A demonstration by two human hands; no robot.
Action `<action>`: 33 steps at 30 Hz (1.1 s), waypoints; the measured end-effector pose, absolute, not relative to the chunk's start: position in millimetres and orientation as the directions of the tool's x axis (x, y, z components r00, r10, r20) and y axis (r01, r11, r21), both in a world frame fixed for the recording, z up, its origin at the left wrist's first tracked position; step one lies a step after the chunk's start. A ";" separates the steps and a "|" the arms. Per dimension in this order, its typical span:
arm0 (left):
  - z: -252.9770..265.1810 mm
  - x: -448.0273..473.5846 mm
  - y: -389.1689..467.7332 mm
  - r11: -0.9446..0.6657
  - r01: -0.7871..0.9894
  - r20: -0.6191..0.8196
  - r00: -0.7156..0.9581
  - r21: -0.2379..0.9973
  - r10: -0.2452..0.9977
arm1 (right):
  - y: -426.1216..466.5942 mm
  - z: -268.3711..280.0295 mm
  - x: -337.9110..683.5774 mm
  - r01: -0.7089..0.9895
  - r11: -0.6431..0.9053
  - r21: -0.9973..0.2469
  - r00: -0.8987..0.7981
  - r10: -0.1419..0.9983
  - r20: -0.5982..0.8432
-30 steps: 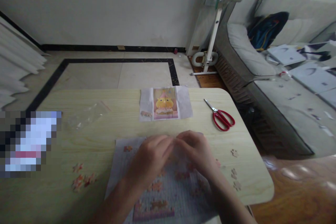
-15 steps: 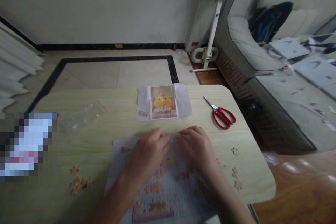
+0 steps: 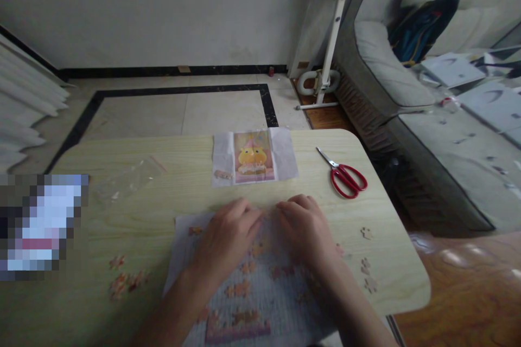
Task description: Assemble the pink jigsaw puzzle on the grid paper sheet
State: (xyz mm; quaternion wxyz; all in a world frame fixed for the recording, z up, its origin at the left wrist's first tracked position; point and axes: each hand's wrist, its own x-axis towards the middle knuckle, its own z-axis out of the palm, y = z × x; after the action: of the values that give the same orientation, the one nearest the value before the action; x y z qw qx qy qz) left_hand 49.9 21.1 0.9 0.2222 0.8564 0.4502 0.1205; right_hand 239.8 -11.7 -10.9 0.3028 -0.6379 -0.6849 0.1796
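My left hand [image 3: 231, 229] is over the upper part of a lined paper sheet [image 3: 179, 246], fingers bent and drawn together near its far edge. Facing it across a narrow gap, my right hand [image 3: 304, 225] has its fingers curled in the same way. Whatever the fingertips hold is hidden. Beneath and between my forearms, jigsaw pieces [image 3: 238, 288] lie on the sheet in small clusters. A joined strip of puzzle [image 3: 237, 328] with a pink lower edge rests at the near end. Beyond my hands lies a creased picture print [image 3: 252, 157] of a yellow character with a cake.
Red-handled scissors [image 3: 349, 180] lie at the right of the wooden table [image 3: 187, 157]. A clear plastic bag [image 3: 129, 181] is at the left. Loose puzzle pieces sit at left [image 3: 124, 282] and right [image 3: 368, 282]. A pixelated patch covers the left edge. A sofa [image 3: 439, 157] stands beyond the right side.
My hands stay almost in place, with only a slight shift of the fingers. The view has moved a little; the objects on the table lie as before.
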 end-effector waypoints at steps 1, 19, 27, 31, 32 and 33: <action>1.1 50.4 20.9 -0.487 0.718 0.004 0.560 0.496 0.829 | -11.7 -10.2 239.4 0.767 0.119 -0.631 -0.007 0.984 0.177; 0.0 48.9 22.8 -0.476 0.733 -0.012 0.550 0.486 0.835 | -12.4 -8.9 236.9 0.786 0.103 -0.610 -0.024 0.990 0.136; 0.9 51.9 23.1 -0.447 0.722 -0.019 0.536 0.528 0.844 | -12.8 -11.3 237.2 0.800 0.110 -0.590 -0.022 0.988 0.154; 5.1 51.2 21.4 -0.403 0.654 0.009 0.518 0.640 0.855 | -12.6 -10.3 237.2 0.800 0.111 -0.589 -0.024 0.988 0.154; 5.6 50.7 20.8 -0.392 0.625 0.028 0.509 0.675 0.860 | -12.5 -10.1 237.3 0.800 0.114 -0.589 -0.028 0.988 0.153; 5.8 50.0 20.1 -0.375 0.598 0.046 0.491 0.708 0.870 | -12.5 -10.1 237.4 0.802 0.116 -0.586 -0.031 0.988 0.154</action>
State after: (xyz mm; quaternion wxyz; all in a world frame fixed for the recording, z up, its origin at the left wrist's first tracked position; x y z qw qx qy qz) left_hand 50.0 20.1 5.8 0.3206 0.8018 0.4577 0.2118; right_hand 237.4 -12.5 -10.1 0.2693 -0.6419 -0.6968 0.1728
